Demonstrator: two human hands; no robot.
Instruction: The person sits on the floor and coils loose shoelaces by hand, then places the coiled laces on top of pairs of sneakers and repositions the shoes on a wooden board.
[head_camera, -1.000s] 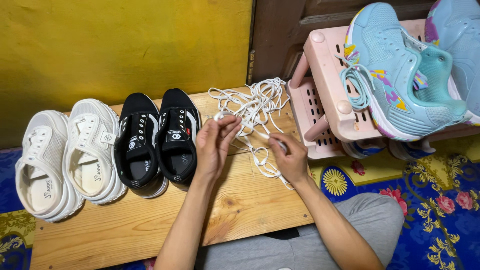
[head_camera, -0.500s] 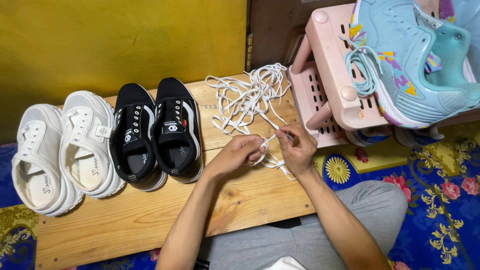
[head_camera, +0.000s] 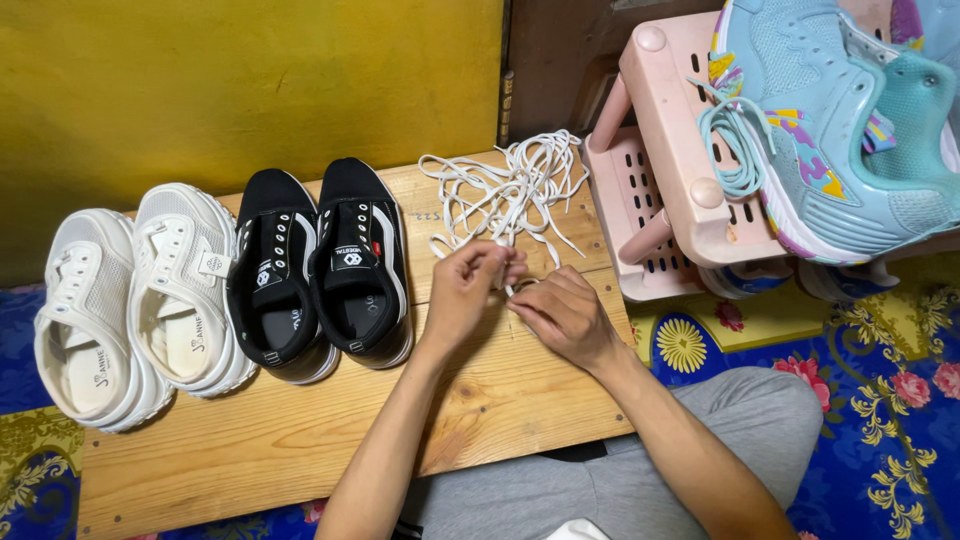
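Pinching the limp, featherlight white laces (head_camera: 510, 190) between both closed hands, left (head_camera: 466, 290) and right (head_camera: 562, 314), grip near the strand's end at 12 o'clock, since the cord slips and tangles easily.

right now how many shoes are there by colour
white shoes: 2
black shoes: 2
light blue shoes on the pink rack: 2 in plain view, more hidden below
total: 6
Both hands, left hand and right hand, work the white laces.
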